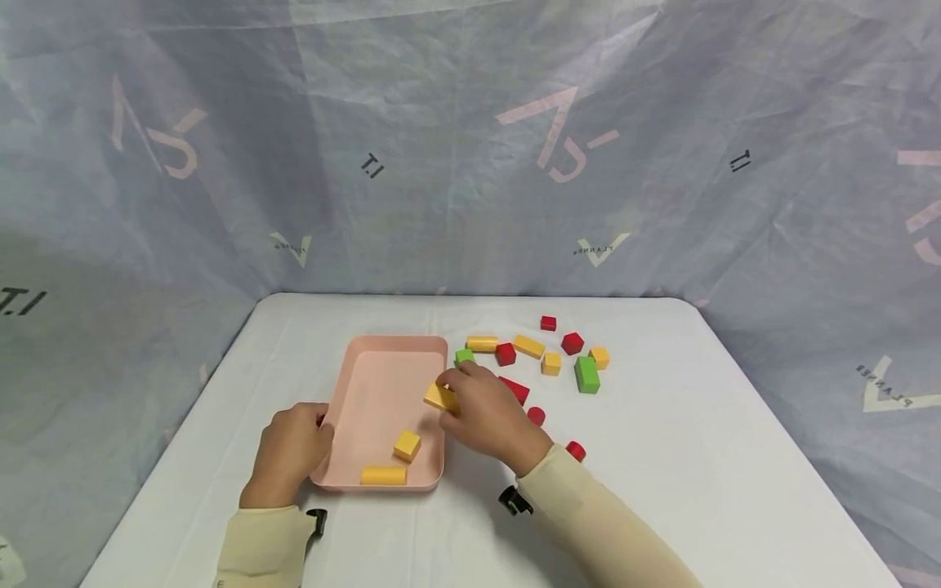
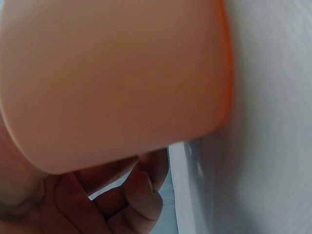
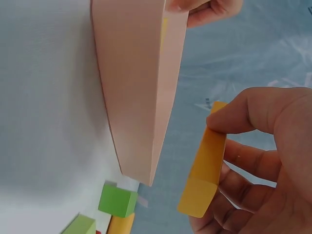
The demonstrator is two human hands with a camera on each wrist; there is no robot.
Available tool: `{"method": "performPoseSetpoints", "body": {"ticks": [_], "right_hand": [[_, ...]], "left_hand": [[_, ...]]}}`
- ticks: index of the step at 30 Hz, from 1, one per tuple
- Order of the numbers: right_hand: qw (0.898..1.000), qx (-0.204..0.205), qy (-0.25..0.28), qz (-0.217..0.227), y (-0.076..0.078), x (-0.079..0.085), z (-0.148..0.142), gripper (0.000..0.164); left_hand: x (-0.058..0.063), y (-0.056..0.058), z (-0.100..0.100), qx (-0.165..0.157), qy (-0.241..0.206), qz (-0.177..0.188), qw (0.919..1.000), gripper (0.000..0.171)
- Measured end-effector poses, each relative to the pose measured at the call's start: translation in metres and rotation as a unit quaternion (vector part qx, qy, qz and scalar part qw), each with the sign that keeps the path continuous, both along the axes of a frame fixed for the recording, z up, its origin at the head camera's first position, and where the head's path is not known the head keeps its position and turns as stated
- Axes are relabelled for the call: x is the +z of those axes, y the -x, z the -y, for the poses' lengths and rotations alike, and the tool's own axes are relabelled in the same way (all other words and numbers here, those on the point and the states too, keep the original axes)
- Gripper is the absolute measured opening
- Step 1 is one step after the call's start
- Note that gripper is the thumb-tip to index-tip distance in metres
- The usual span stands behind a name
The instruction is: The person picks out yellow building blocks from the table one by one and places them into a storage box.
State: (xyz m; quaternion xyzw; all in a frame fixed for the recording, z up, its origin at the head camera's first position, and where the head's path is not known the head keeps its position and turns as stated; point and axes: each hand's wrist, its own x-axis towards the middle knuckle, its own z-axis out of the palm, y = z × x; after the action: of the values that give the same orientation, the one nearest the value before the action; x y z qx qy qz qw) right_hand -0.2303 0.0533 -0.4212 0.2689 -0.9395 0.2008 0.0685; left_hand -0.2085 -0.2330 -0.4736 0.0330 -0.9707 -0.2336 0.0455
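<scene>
Head view: my right hand point(image 1: 485, 412) grasps a flat yellow block point(image 1: 442, 398), pinched between thumb and fingers, right about the right-hand rim of the pink tray point(image 1: 385, 384). That is the relation that counts, as I judge it: from my grip the block pokes leftward, toward the tray's inside, while my wrist lies outside, over the white table point(image 1: 662, 474). The sideways offset matters more than reach, since the block is roughly midway along the tray's length.

In the right wrist view the block looks raised and apart from the tray's wall. Its long axis slants from under my thumb to a bare end beside my other fingers (how squarely it lines up with the tray's side I cannot tell, because my hand covers part of it).

My left hand point(image 1: 288, 445) grips the tray's opposite rim, its fingers curled, so it is the farther of the two from the block. Between my hands, at the tray's near end, a yellow cube point(image 1: 408, 446) sits just beside a yellow cylinder point(image 1: 384, 476). Outside, a green cube point(image 1: 465, 357) stands near the tray's far right corner, and a red block point(image 1: 517, 389) lies just past my knuckles.
</scene>
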Motion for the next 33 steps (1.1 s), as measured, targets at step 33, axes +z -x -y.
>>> {"method": "performPoseSetpoints", "body": {"ticks": [33], "right_hand": [[0.998,0.055,-0.025,0.004,0.017,0.005,0.048,0.036]], "left_hand": [[-0.001,-0.002,0.003,-0.001,-0.005,-0.012,0.9999,0.034]]}}
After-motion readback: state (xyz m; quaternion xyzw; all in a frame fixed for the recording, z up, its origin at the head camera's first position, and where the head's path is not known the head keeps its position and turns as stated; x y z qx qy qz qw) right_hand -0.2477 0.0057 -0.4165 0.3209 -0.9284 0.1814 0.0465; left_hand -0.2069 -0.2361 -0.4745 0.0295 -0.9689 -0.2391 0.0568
